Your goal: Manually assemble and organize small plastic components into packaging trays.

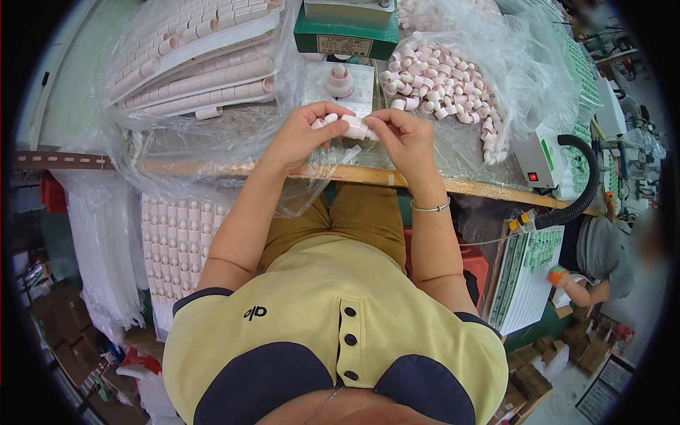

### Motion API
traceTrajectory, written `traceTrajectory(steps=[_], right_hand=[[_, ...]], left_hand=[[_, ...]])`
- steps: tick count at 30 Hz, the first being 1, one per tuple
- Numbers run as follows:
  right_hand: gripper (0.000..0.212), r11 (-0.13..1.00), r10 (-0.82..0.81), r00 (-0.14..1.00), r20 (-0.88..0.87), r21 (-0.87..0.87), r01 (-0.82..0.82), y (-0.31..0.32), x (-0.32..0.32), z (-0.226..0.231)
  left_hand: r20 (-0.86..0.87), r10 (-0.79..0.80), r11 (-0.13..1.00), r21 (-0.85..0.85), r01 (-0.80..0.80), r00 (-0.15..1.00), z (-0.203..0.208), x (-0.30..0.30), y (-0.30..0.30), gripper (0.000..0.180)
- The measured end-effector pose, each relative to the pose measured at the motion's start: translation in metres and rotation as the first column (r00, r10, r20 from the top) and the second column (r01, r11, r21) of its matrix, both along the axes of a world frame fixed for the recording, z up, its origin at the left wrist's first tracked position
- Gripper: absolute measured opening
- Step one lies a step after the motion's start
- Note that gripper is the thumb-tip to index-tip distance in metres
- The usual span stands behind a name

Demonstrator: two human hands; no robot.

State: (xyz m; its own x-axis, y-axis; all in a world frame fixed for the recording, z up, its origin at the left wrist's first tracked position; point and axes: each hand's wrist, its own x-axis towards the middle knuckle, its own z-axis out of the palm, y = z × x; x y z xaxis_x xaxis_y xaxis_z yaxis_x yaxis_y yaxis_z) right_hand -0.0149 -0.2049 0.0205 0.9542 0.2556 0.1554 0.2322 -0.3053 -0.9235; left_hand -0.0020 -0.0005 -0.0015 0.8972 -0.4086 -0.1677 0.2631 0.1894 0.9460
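Both of my hands meet over the front of the workbench, around a small pale pink plastic tube [355,128]. My left hand [301,134] is closed, its thumb and fingers pinching the tube's left end. Whitish rounded pieces [324,120] show at the fingers of that hand. At the tube's other end, my right hand [406,136] is closed too, with thumb and forefinger pressed on it. Just beyond the hands, a pink round holder with a white peg [339,81] stands on a metal plate [363,83].
Loose pink and white caps [443,81] lie heaped on plastic film at right. Rows of pink tubes [234,73] fill trays at left. A green press-like machine [347,39] stands behind. A white box [536,159] with a black hose is at right, near a co-worker's arm [584,292].
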Motion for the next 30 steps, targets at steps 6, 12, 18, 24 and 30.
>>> traceTrajectory(steps=[6, 12, 18, 24, 30], right_hand=[[0.012, 0.847, -0.199, 0.973, -0.113, 0.479, 0.229, 0.017, -0.009, 0.002], [0.024, 0.981, -0.109, 0.994, -0.026, 0.157, 0.112, 0.014, -0.014, -0.006], [0.026, 0.864, -0.191, 0.969, -0.158, 0.442, 0.242, 0.012, 0.004, 0.000], [0.029, 0.932, -0.239, 0.914, 0.327, -0.187, 0.311, 0.030, 0.059, 0.007], [0.031, 0.850, -0.091, 0.947, 0.309, -0.472, 0.236, 0.058, 0.079, 0.008]], left_hand=[[-0.010, 0.070, 0.995, -0.075, -0.071, 0.997, 0.010, -0.004, -0.001, 0.023], [0.044, 0.085, 0.995, -0.065, -0.082, 0.995, 0.006, -0.006, -0.004, 0.025], [0.651, 0.328, 0.748, 0.263, -0.609, 0.684, 0.011, 0.020, -0.021, 0.031], [0.452, 0.476, 0.814, 0.099, -0.572, 0.755, 0.004, 0.063, -0.003, 0.019], [-0.361, 0.485, 0.444, -0.683, -0.580, 0.796, -0.009, 0.022, 0.072, 0.016]])
